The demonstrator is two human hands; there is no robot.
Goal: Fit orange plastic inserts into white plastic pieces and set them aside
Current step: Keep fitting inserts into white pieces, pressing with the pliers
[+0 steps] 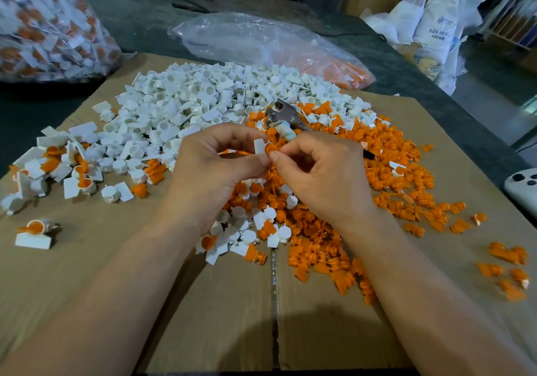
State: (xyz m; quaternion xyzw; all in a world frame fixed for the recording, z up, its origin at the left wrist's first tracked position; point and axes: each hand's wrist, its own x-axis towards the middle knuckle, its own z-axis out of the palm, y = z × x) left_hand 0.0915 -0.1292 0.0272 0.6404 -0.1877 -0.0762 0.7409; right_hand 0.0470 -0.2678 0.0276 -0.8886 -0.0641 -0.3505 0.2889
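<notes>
Although a small heap of finished pieces (pixel 58 169) already lies at the left of the cardboard sheet (pixel 218 303), the big white pile (pixel 180 99) beyond it suggests the job is far from done. Near the middle, the left hand (pixel 215 160) pinches a white piece (pixel 259 145) between thumb and fingers, raised above the heaps. Touching that piece, an orange insert (pixel 271 149) is pinched by the curled fingertips of the right hand (pixel 322 172). The fitting step looks to be in hand, though whether the insert is fully seated cannot be told. The next move calls for a firm push home, then a drop onto the left heap and a fresh insert from the orange pile (pixel 386 183) at right.
</notes>
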